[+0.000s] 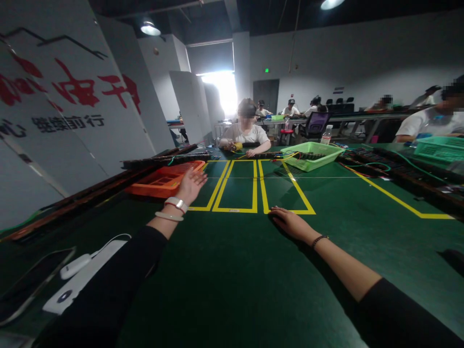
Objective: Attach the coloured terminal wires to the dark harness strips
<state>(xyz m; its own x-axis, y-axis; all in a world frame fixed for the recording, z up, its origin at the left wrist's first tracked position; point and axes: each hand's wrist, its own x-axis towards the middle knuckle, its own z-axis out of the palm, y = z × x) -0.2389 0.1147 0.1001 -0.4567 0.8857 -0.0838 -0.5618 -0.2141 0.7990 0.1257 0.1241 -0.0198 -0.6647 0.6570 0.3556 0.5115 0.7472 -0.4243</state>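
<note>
My left hand (193, 186) is raised beside the orange basket (165, 180), fingers stretched out and nothing in the palm. A light watch and a pale bangle (169, 216) circle that wrist. Palm down on the green table (217, 270), my right hand (292, 223) lies at the near end of a yellow tape outline (295, 211). Its fingers reach forward, and no object shows in it. Between my hands is another yellow tape rectangle (239, 210) with a small label on its near edge.
A light green basket (313, 157) stands beyond my right hand. Dark strips with wires (409, 166) run along the right, and others (163, 157) along the left. At lower left lie a phone (32, 285) and a white box (87, 275). A person (244, 133) sits opposite.
</note>
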